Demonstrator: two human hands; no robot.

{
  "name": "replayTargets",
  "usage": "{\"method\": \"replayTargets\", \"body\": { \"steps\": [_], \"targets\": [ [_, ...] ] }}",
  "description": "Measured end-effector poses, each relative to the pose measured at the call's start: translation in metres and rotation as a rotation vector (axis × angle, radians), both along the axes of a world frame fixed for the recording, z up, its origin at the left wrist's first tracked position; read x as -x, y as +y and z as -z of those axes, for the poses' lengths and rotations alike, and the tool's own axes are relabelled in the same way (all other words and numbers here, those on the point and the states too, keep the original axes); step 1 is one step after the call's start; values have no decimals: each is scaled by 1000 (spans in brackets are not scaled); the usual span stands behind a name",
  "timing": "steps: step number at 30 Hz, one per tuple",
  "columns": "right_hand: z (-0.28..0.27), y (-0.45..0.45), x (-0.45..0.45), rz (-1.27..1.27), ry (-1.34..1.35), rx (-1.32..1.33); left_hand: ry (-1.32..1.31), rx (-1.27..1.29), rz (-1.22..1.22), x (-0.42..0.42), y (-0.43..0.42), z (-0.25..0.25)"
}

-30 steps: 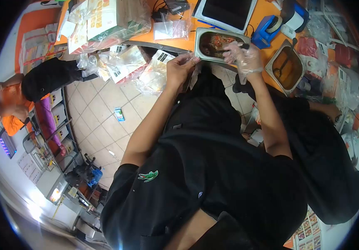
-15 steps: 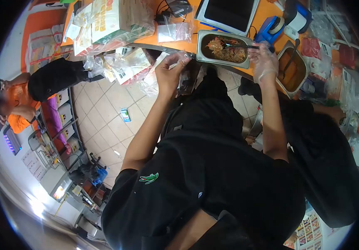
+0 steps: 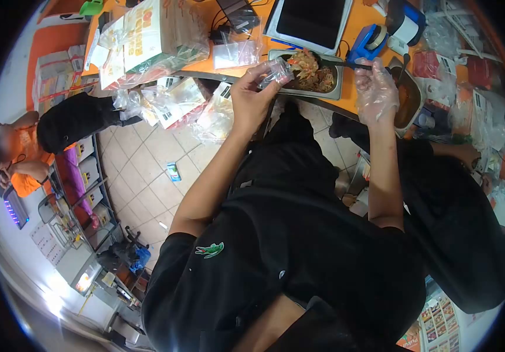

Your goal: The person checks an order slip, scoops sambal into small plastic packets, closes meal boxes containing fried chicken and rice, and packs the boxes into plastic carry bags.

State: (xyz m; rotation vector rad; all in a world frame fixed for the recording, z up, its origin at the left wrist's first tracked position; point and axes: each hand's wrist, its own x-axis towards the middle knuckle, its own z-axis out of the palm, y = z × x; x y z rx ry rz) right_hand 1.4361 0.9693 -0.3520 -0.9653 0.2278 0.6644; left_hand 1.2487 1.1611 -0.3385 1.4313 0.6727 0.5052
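Shredded food [image 3: 304, 67] on a dark-handled utensil [image 3: 346, 63] is held in the gloved right hand's [image 3: 375, 94] closed grip over a metal tray [image 3: 339, 79] at the counter's [image 3: 350, 98] edge, seemingly so drips are caught, while clear plastic [image 3: 280, 71] is pinched nearby in the left hand's [image 3: 257, 97] narrow grip.

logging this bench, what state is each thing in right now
Left hand: bare, holding clear plastic
Right hand: gloved, gripping the utensil
Utensil: food at its end, over the tray
Tray: open, food inside
Second tray: open, brown contents
Tablet: screen dark
Tape dispenser: roll fitted
Packet: lying on the floor
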Motion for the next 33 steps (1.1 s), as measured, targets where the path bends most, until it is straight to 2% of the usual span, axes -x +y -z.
{"method": "replayTargets", "body": {
  "steps": [3, 7, 12, 15, 19, 26, 29, 30, 33],
  "targets": [
    [-4, 3, 1, -31, -33, 89, -24, 29, 35, -3, 2, 4],
    [-8, 5, -3, -86, -43, 90, 41, -227, 88, -3, 7, 14],
    [-14, 8, -9, -141, -71, 78, 101, -506, 78, -10, 8, -12],
    [-25, 15, -13, -142, -68, 148, 140, -601, 172, -10, 17, -17],
    [-36, 17, -20, -245, -113, 183, 117, -580, 217, -12, 20, -33],
    [-62, 28, -10, -299, -190, 212, -110, -672, 316, -20, 28, -46],
    [-76, 30, 1, -252, -258, 237, -132, -155, 277, -20, 24, -37],
    [-82, 32, 9, -160, -312, 196, -168, -90, 231, -19, 25, -37],
    [-109, 29, 22, -98, -462, 250, -275, 218, 161, -19, 24, -36]
  ]
}}
